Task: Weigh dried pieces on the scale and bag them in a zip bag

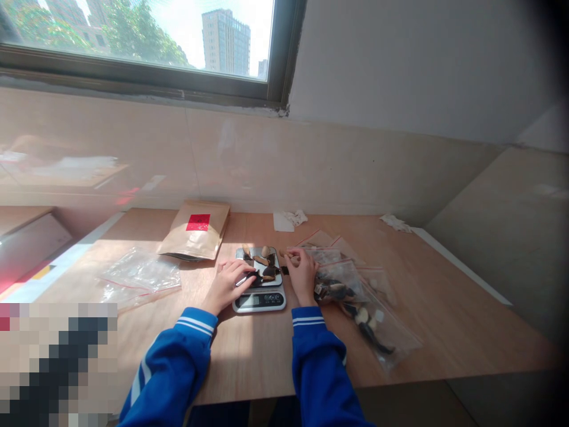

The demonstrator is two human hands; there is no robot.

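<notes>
A small digital kitchen scale [260, 299] stands on the wooden table [249, 356] in front of me, with several dark and tan pieces [262, 264] piled on its platform. My left hand [229, 283] rests at the scale's left edge, its fingers curled round a thin silvery tool whose tip reaches onto the platform. My right hand [302, 273] sits at the scale's right edge, fingers bent and pinched on a small tan piece. Both arms wear blue sleeves with white stripes.
Filled clear zip bags [360, 302] lie right of the scale. Empty clear bags [137, 276] lie at the left. A brown paper pouch with a red label [195, 234] sits behind the scale. Crumpled white paper [293, 218] and another scrap [395, 223] lie by the wall.
</notes>
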